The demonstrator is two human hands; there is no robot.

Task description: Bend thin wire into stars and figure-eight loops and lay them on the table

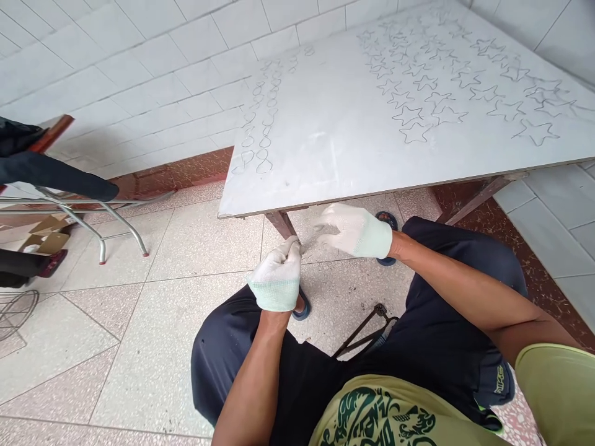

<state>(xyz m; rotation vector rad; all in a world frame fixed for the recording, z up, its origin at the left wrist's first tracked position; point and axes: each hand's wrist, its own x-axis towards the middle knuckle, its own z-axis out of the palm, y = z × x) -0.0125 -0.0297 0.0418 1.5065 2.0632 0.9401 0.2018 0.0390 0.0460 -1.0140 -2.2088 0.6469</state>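
Note:
Both my hands wear white knitted gloves with pale green cuffs and are held over my lap, just below the table's near edge. My left hand (277, 272) is closed in a pinch, thumb against fingers. A thin piece of wire (304, 251), hard to make out, pokes from its fingertips. To its right, my right hand (351, 230) has its fingers loosely bent and apart, pointing toward the left hand; I see nothing held in it. On the white table (320, 155) lie several star-shaped wires (415, 132) at right and looped, figure-eight wires (264, 162) at left.
A dark metal frame with a pivot (380, 310) stands between my knees. Another person's leg (56, 175) rests near a metal-legged stool (102, 238) at left, beside an open cardboard box (49, 238). White tiled walls (186, 62) border the table.

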